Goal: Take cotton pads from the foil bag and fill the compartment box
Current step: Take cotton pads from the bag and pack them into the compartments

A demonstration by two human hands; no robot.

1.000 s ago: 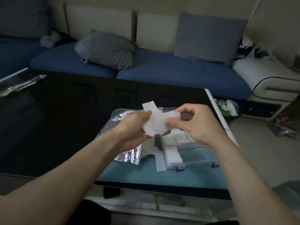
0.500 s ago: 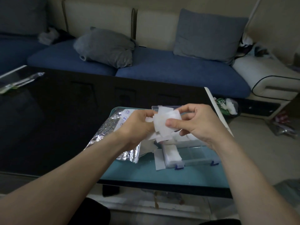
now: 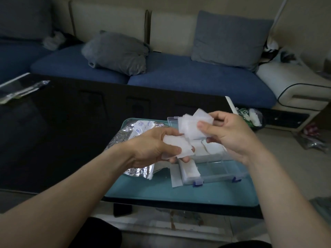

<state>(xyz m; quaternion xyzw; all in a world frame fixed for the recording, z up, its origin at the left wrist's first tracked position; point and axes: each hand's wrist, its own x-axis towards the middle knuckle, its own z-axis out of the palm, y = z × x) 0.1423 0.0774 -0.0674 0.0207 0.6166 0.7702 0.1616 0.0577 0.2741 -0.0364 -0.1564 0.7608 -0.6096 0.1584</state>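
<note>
Cotton pads fill both hands above a teal tray (image 3: 179, 196) on a dark counter (image 3: 53, 140): the left hand (image 3: 154, 147) grips a small stack of pads (image 3: 179, 146) between thumb and curled fingers, while the right hand (image 3: 231, 135) pinches a fanned bunch (image 3: 193, 126) at 1 o'clock from it, the two bunches just touching. Below them sits the clear compartment box (image 3: 220, 173), with white pads lying in its left and far compartments. At 9 o'clock from the box lies the crumpled foil bag (image 3: 132, 133), partly hidden by the left wrist. A blue sofa (image 3: 197, 77) stands beyond the counter.
</note>
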